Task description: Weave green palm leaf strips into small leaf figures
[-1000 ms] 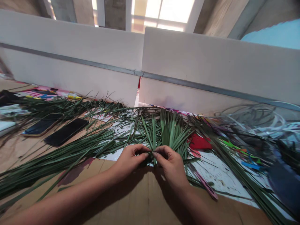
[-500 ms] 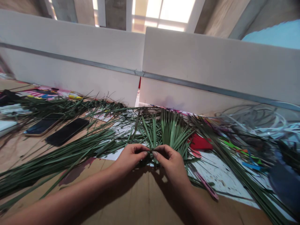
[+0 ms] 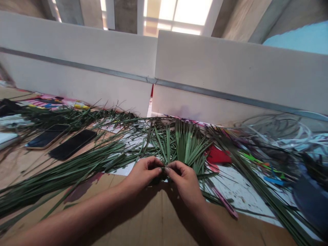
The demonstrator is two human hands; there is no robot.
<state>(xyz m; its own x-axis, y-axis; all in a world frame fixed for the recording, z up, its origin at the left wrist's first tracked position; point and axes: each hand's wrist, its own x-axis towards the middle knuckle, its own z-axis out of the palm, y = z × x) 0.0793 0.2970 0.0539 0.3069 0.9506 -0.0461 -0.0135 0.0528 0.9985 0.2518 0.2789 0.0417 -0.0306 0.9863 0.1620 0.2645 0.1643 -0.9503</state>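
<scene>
My left hand [image 3: 145, 173] and my right hand [image 3: 183, 177] meet fingertip to fingertip over the table's near side. Each is closed in a pinch on a small piece of dark green palm leaf [image 3: 161, 176], mostly hidden by the fingers. Just beyond my hands a fan of green palm leaves [image 3: 186, 141] lies spread out. To the left rests a long bundle of cut leaf strips [image 3: 77, 169]. A pink-handled cutter or similar slim tool [image 3: 224, 201] lies right of my right hand.
Two phones [image 3: 73, 144] lie at the left. Long leaf strips [image 3: 258, 181] run along the right over white paper [image 3: 238, 191]. Farther right are a red item [image 3: 218, 155], coloured scraps and looped white straps [image 3: 307, 133]. Pale partition panels [image 3: 230, 68] stand behind.
My right fingertips have shifted slightly left and down, close against my left fingertips. Both hands keep their pinch, and the things around lie as before.
</scene>
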